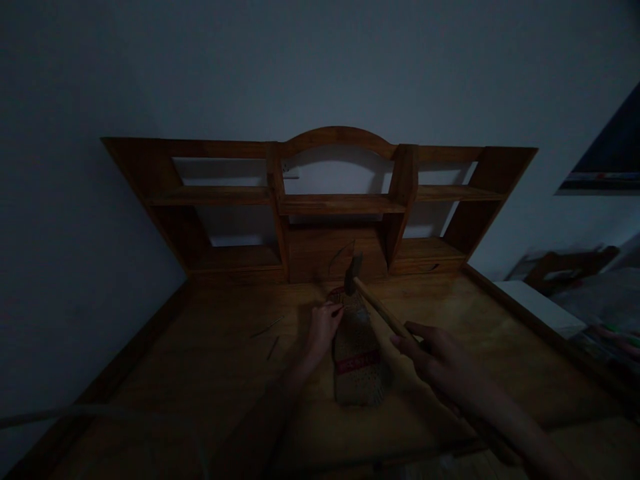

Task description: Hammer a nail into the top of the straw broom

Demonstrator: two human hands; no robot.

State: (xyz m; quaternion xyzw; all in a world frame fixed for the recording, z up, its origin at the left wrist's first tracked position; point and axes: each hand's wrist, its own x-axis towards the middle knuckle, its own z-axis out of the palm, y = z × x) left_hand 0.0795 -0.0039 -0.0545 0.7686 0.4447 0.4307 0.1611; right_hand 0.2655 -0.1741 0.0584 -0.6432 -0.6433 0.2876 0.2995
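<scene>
A woven fan-shaped piece (357, 353) with a red band lies flat on the wooden desk (200, 373). My left hand (324, 327) rests at its upper left edge, fingers curled onto the rim. My right hand (434, 353) grips the wooden handle of a hammer (373, 300). The hammer's dark metal head sits above the top end of the woven piece. The light is dim.
A wooden hutch (340, 200) with open shelves and an arched top stands at the back of the desk against a pale wall. Two thin sticks or nails (270, 330) lie on the desk to the left. A chair back (570, 263) and clutter show at the right.
</scene>
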